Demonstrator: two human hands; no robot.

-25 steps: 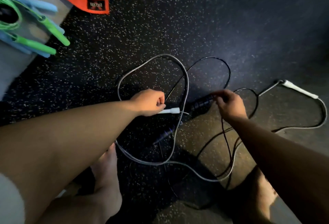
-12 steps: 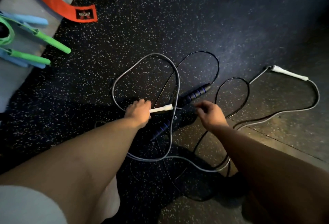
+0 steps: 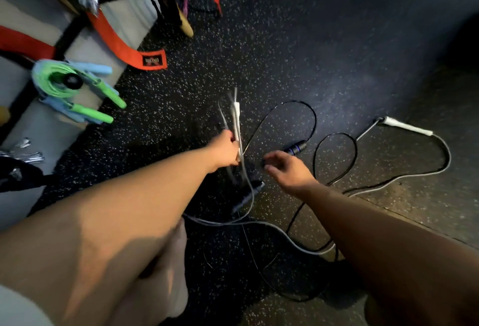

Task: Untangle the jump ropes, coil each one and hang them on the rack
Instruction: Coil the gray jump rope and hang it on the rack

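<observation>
Head view: left hand (image 3: 225,151) grips white handle (image 3: 236,118); right hand (image 3: 290,173) loose-fingered, holding nothing, near black handle (image 3: 295,147); speckled floor (image 3: 311,40) beyond.

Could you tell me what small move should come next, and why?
Probably grip the blue-ringed black handle with the open right hand and draw it clear, since the left hand holds one white handle raised while the grey rope crosses the black rope.

Two hands (image 3: 225,151) (image 3: 289,173), two white handles (image 3: 236,121) (image 3: 407,127), two dark handles (image 3: 294,148) (image 3: 247,195).
</observation>
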